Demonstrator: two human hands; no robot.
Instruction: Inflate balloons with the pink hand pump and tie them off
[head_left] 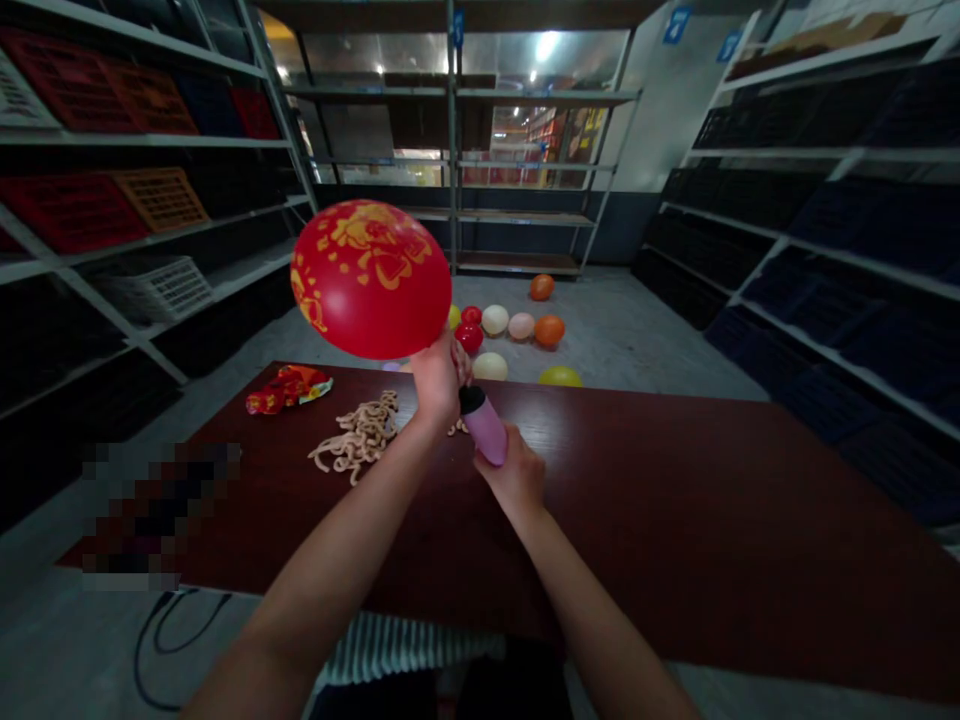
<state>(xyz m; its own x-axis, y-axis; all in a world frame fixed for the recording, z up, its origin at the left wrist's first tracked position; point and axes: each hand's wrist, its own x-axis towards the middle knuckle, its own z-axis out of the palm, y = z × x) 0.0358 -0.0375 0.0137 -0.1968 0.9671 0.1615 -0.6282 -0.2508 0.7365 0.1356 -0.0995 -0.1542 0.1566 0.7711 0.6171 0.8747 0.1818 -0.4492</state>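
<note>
A large red balloon (371, 280) with yellow printed figures is inflated, its round end toward the upper left. My left hand (437, 378) is closed around its neck, and the neck itself is hidden by the fingers. Lower right of that, my right hand (517, 468) grips a pink balloon pump (486, 428) with a black end. The pump is tilted, its black end close to the left hand's fingers; whether it sits inside the balloon's neck cannot be seen. Beyond my left forearm lies a heap of beige, curled uninflated balloons (360, 435).
A red-and-yellow crumpled packet (286, 390) lies at the far left of the dark brown table (660, 500). Several inflated balloons, including an orange balloon (550, 331), rest on the floor behind. Shelves with crates (161, 198) stand around; a black cable (142, 640) hangs at lower left.
</note>
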